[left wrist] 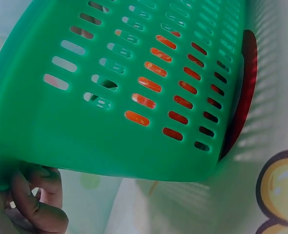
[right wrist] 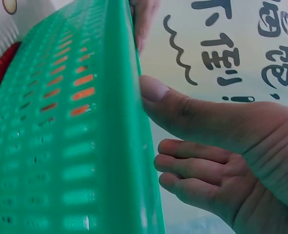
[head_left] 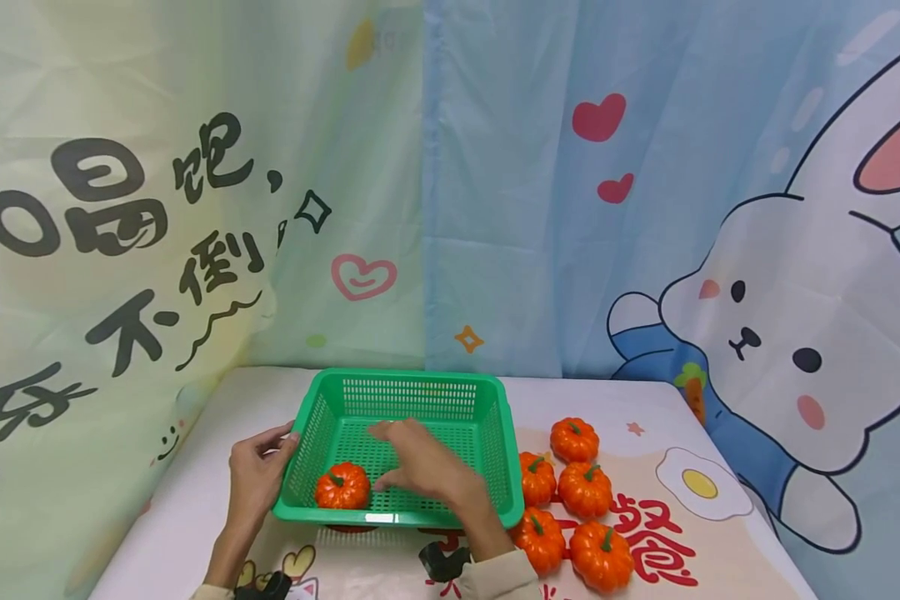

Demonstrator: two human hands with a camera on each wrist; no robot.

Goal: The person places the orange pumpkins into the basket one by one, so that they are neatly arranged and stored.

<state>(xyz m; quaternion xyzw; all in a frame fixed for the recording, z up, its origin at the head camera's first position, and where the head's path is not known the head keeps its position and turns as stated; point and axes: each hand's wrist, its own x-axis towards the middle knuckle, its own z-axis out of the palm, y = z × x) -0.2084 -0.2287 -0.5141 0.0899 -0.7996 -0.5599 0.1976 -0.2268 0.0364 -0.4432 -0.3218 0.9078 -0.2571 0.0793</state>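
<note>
A green plastic basket [head_left: 412, 377] with slotted walls stands on the table. My left hand [head_left: 261, 471] grips its left rim; in the left wrist view the fingers [left wrist: 39, 207] curl at the basket's edge. One small orange pumpkin [head_left: 342, 487] with a green stem sits inside, at the basket's front left corner. Over the basket, to the right of that pumpkin, is my right hand [head_left: 423, 467], thumb and fingers apart and nothing seen between them. In the right wrist view its thumb [right wrist: 183, 109] is by the rim and the other fingers are loosely extended.
Several more orange pumpkins [head_left: 585, 490] lie on the table just right of the basket. A printed cloth [head_left: 727, 550] with red lettering and a fried egg covers the table. Behind it hangs a patterned curtain [head_left: 495, 208].
</note>
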